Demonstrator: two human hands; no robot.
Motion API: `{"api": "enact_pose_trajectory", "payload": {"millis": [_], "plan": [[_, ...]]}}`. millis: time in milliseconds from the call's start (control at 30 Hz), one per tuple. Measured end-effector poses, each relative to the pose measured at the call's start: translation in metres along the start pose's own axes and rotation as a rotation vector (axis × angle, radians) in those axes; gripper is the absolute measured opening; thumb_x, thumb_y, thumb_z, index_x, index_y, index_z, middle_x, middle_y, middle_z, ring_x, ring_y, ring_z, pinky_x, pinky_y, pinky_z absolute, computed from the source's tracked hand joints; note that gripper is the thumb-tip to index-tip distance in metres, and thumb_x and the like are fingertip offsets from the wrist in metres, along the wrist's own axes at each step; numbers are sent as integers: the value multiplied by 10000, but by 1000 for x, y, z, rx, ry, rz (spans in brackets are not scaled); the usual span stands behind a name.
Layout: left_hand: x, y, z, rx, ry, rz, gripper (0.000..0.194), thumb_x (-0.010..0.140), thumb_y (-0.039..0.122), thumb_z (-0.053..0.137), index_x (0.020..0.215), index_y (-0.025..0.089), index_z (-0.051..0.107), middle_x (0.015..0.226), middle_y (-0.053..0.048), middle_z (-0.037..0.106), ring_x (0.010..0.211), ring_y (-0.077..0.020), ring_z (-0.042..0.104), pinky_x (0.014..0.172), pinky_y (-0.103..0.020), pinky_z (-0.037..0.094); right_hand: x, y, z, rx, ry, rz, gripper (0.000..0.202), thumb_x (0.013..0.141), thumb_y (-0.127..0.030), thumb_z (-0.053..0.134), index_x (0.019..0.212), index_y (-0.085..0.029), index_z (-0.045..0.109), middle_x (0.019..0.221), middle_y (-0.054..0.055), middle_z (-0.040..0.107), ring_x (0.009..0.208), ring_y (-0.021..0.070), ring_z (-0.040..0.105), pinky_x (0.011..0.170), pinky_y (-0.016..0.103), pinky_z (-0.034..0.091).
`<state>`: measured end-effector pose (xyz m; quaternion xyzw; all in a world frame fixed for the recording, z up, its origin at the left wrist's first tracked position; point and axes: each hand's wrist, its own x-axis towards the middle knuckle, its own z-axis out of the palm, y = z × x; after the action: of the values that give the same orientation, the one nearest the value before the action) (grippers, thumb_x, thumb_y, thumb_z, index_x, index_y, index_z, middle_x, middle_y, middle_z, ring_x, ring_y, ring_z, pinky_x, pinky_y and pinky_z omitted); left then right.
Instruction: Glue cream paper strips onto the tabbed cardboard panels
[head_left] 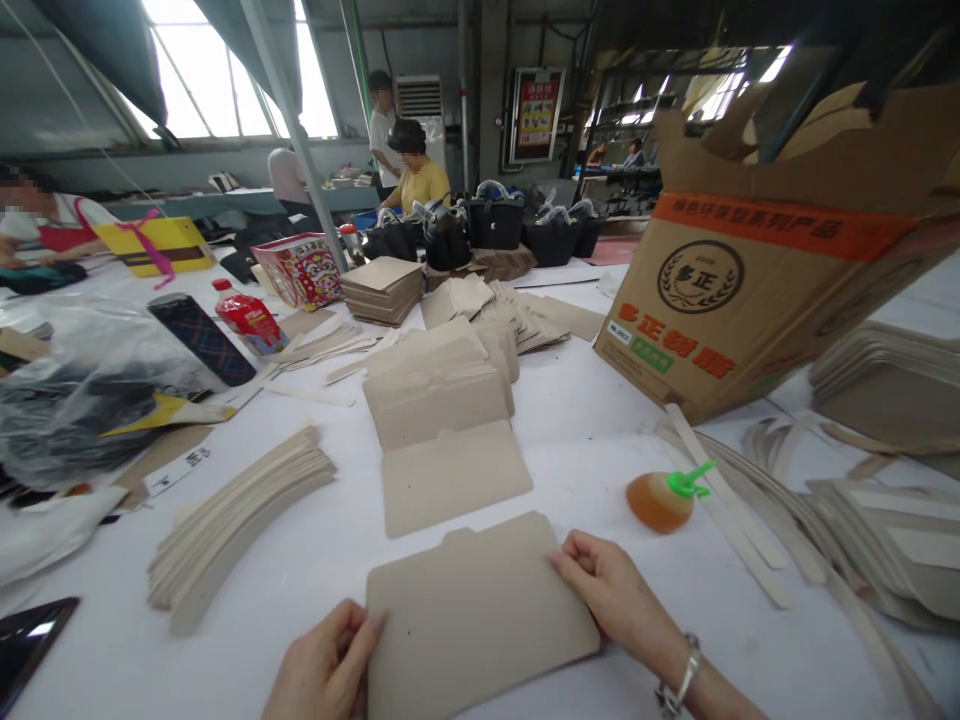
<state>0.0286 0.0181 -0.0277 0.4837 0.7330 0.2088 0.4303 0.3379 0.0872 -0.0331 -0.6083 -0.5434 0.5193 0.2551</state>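
A beige cardboard panel point(472, 610) with a tab on its far edge lies flat on the white table point(592, 440) right in front of me. My left hand point(326, 665) grips its left edge, thumb on top. My right hand point(611, 590) holds its right edge with the fingers curled over it; a bracelet sits on that wrist. Just beyond lies another panel of the same shape point(450, 475), and behind it a row of overlapping panels point(442, 385).
A small orange glue bottle with a green nozzle point(664, 498) lies to the right. Curved cardboard strips are stacked at left point(232, 520) and scattered at right point(757, 520). A large open carton point(757, 290) leans at right. Plastic bags point(82, 390), a red bottle point(247, 318) and other people sit farther back.
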Motion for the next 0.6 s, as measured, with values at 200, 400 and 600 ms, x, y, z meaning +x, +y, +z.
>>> {"api": "enact_pose_trajectory", "payload": {"millis": [200,400,600], "plan": [[8,-8,5,90,49,33,453,796,648,390,618,235,452,498,52,457,506,-142,440,511,-240,332,4,2,2,-234,88,-42,343,812,-477,481,587,-221,434,531,-25,473,543,168,446,509,258,267],[5,-4,2,115,49,12,467,791,663,369,608,240,445,505,55,441,479,-139,423,489,-243,332,5,1,3,-354,102,-57,335,828,-454,460,584,-229,420,526,-16,507,540,186,486,510,264,275],[13,-12,2,69,14,-59,501,702,742,394,589,260,470,474,50,449,444,-151,433,423,-257,348,8,2,6,-414,133,-82,298,844,-395,473,600,-227,445,546,-4,543,558,194,514,526,264,268]]}}
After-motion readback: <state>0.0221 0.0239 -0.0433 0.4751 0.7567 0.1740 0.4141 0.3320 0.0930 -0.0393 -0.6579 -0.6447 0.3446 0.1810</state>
